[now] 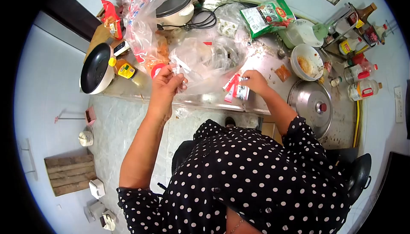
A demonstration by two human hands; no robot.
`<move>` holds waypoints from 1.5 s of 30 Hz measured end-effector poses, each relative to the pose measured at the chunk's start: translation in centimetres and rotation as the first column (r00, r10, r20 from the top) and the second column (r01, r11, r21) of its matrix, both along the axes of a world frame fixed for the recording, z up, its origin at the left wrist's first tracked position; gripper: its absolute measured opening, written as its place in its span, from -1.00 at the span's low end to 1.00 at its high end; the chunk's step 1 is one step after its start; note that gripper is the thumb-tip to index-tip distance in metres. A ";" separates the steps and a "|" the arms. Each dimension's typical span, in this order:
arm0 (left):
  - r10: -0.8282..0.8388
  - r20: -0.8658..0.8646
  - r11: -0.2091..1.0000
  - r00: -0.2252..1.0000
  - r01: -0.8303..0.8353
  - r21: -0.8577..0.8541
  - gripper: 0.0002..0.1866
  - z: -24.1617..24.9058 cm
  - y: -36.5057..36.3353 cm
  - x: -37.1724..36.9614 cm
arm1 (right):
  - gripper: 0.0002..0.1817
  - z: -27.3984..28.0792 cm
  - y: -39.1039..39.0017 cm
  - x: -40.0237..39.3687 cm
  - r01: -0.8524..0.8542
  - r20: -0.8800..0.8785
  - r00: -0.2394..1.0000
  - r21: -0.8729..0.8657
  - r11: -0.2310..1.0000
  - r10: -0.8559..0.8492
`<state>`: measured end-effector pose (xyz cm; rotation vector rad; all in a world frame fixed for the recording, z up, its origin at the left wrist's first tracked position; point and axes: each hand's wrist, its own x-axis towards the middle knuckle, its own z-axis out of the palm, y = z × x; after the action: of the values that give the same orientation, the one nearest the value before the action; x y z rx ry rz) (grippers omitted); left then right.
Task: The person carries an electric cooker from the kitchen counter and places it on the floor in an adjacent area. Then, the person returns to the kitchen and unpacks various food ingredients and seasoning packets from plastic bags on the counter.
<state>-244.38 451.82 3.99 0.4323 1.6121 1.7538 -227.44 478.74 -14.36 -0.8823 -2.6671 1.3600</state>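
Observation:
My left hand [166, 81] pinches the edge of a clear plastic bag [192, 61], which spreads over the counter in front of me. Close by on its left stands another large clear bag [143, 33] with red and blue print and orange contents low down. Over at the right end of the clear bag, my right hand [257, 82] is closed on some small red-and-white packets [240, 91] near the counter's front edge. Fingers hide part of the packets. A small orange-red sachet [282, 73] lies to the right of that hand.
On the left are a black frying pan [95, 69] and a yellow-capped bottle [126, 69]. Behind stand an electric pot [175, 11] and a green-and-white bag [269, 19]. A stained bowl [306, 63], a metal lid [311, 105] and large bottles [361, 72] occupy the right.

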 end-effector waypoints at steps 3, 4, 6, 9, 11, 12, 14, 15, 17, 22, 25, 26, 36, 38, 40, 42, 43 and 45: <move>0.026 0.023 1.000 0.999 -0.027 0.015 -0.76 0.1 -0.1 -0.4 | -0.58 0.9 -1.1 -1.6 0.063 -0.001 0.998 -0.013 0.998 -0.063; 0.022 0.029 0.999 0.999 -0.022 0.023 -0.74 0.1 -0.1 -0.5 | -0.54 1.7 -1.6 -2.1 0.092 -0.020 0.996 0.053 0.994 -0.092; 0.036 0.025 0.999 0.999 -0.037 0.020 -0.76 0.3 -0.1 -0.6 | -0.46 1.4 -2.0 -3.0 0.016 0.043 0.999 0.054 0.998 -0.019; 0.045 0.022 0.999 0.999 -0.045 0.019 -0.78 0.1 -0.2 -0.8 | -0.63 2.6 -3.0 -4.1 -0.065 0.340 0.940 0.283 0.957 -0.037; 0.045 0.020 0.999 0.999 -0.045 0.018 -0.78 -0.2 -0.4 -1.0 | -0.66 2.4 -3.0 -4.3 -0.072 0.332 0.943 0.299 0.952 -0.033; 0.037 0.019 0.999 0.999 -0.037 0.006 -0.78 -0.4 -0.5 -1.0 | -0.69 2.0 -2.9 -4.4 -0.078 0.324 0.946 0.316 0.946 -0.030; 0.028 0.013 1.000 1.000 -0.028 -0.003 -0.78 -0.4 -0.7 -0.9 | -0.73 1.0 -2.8 -4.1 -0.065 0.233 0.972 0.327 0.943 -0.014; 0.023 0.029 1.000 0.999 -0.023 -0.008 -0.78 -0.4 -0.7 -0.9 | -0.77 0.2 -2.5 -3.8 -0.050 0.142 0.990 0.335 0.941 0.002; 0.020 0.059 1.000 0.998 -0.019 -0.015 -0.76 -0.2 -0.8 -0.8 | -0.81 -1.3 -1.3 -2.8 -0.016 0.015 1.000 0.195 0.981 0.013; -0.022 0.103 0.999 0.994 0.024 -0.022 -0.71 -0.2 -1.0 -0.9 | -0.85 0.9 2.7 -0.3 0.043 -0.232 0.970 -0.113 0.993 -0.068; -0.020 0.075 1.000 0.997 0.020 -0.008 -0.75 0.0 -0.2 -0.6 | -0.85 2.6 4.9 0.2 0.068 -0.226 0.971 -0.057 0.996 -0.079; 0.013 0.051 1.000 0.999 -0.012 -0.018 -0.72 0.2 0.4 -0.7 | -0.85 4.2 5.0 0.3 0.071 -0.229 0.970 -0.055 0.996 -0.082; -0.054 -0.168 0.997 0.984 0.062 0.042 -0.64 4.3 8.8 -5.5 | -0.88 11.0 6.1 -10.7 0.264 -0.757 0.546 -0.252 0.931 -0.360; -0.058 -0.186 0.997 0.981 0.066 0.037 -0.62 3.9 9.2 -5.3 | -0.92 15.0 0.5 -13.8 0.243 -0.811 0.515 -0.173 0.955 -0.278; -0.085 -0.180 0.996 0.980 0.083 -0.015 -0.57 3.5 8.6 -5.0 | -0.87 12.1 -1.6 -16.1 0.125 -0.633 0.770 0.272 0.954 0.080; -0.103 -0.180 0.995 0.978 0.099 -0.031 -0.53 3.5 8.1 -4.7 | -0.77 7.0 -3.8 -19.0 -0.039 -0.707 0.701 -0.175 0.984 -0.098; -0.087 -0.194 0.996 0.977 0.084 -0.024 -0.51 3.3 7.9 -4.6 | -0.74 5.6 -4.8 -19.7 -0.096 -0.711 0.682 -0.319 0.943 -0.172; -0.081 -0.236 0.996 0.968 0.072 -0.049 -0.47 3.0 7.6 -4.1 | -0.62 6.0 -6.2 -18.5 -0.020 -0.536 0.818 0.338 0.941 0.209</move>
<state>-248.48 459.47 7.02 0.6987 1.7679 1.6584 -245.92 472.51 -8.32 -0.2230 -2.3778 0.9556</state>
